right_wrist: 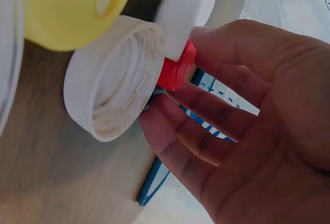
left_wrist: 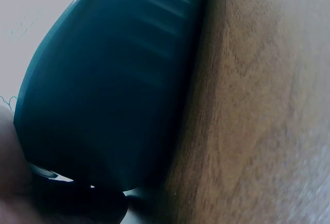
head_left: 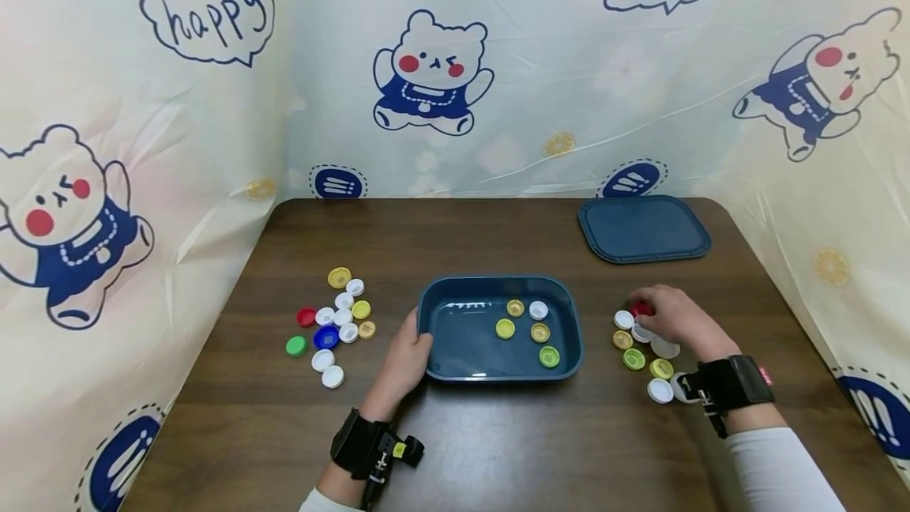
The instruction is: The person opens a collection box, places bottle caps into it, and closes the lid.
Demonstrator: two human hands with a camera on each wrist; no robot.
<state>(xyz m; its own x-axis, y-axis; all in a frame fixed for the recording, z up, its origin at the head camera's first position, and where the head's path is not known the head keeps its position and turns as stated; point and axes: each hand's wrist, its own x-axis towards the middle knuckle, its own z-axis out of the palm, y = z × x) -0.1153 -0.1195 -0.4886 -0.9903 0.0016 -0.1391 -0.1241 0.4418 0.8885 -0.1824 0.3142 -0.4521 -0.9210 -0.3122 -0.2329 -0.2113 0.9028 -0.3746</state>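
My left hand (head_left: pixel 407 355) grips the left wall of a dark blue tray (head_left: pixel 458 342), its thumb over the rim. In the left wrist view the tray's outer side (left_wrist: pixel 103 90) fills much of the picture. Several bottle caps lie inside the tray, among them a white cap (head_left: pixel 538 310) and a green cap (head_left: pixel 549 357). On the right, my right hand (head_left: pixel 686 324) pinches a red bottle cap (right_wrist: pixel 178 72) at the back of a loose group of caps. A large white cap (right_wrist: pixel 116 79) stands close to its fingertips in the right wrist view.
Left of the tray lies another group of caps, including a blue cap (head_left: pixel 326 337) and a green cap (head_left: pixel 295 346). A flat dark blue lid (head_left: pixel 643 229) rests at the back right of the wooden table (head_left: pixel 498 449). Printed curtains (head_left: pixel 533 62) enclose the table's back and sides.
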